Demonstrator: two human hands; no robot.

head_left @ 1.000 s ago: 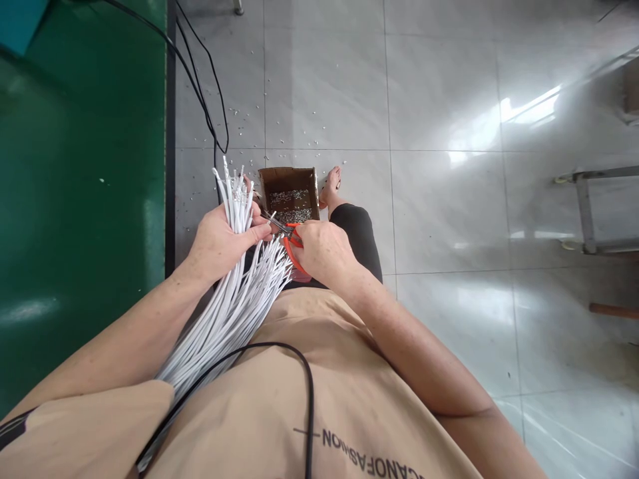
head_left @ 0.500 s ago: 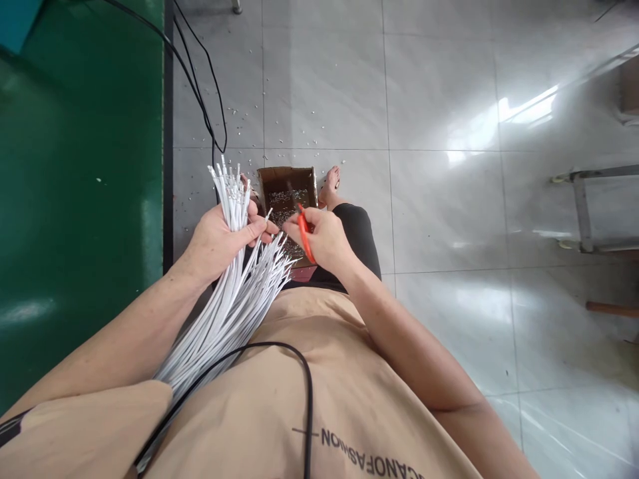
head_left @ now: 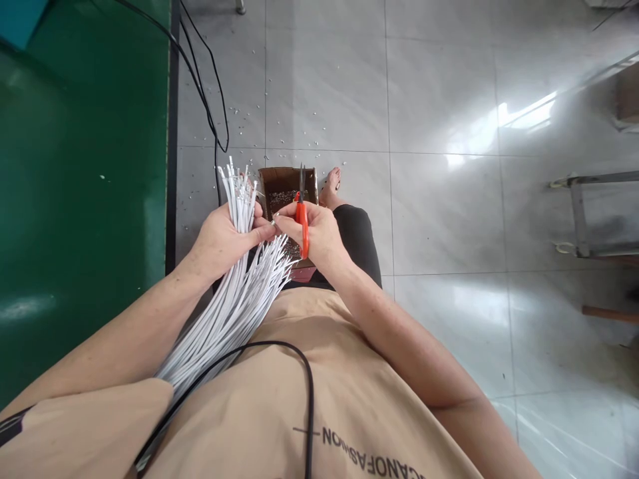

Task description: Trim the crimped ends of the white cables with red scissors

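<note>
Two hands nearly meet over the box. Left hand (head_left: 219,241) is closed round a clump of white wires (head_left: 214,326), tips poking up past the fist; its thumb and fingers also pinch one wire end (head_left: 273,223) out to the side. Right hand (head_left: 319,233) has orange-handled scissors (head_left: 302,216) tucked in its grip, blades pointing away from the body, thumb and index at that same wire end. Loose wires fan just below. Cardboard box (head_left: 287,175) with clippings (head_left: 283,197) sits on the floor (head_left: 449,219), beneath.
</note>
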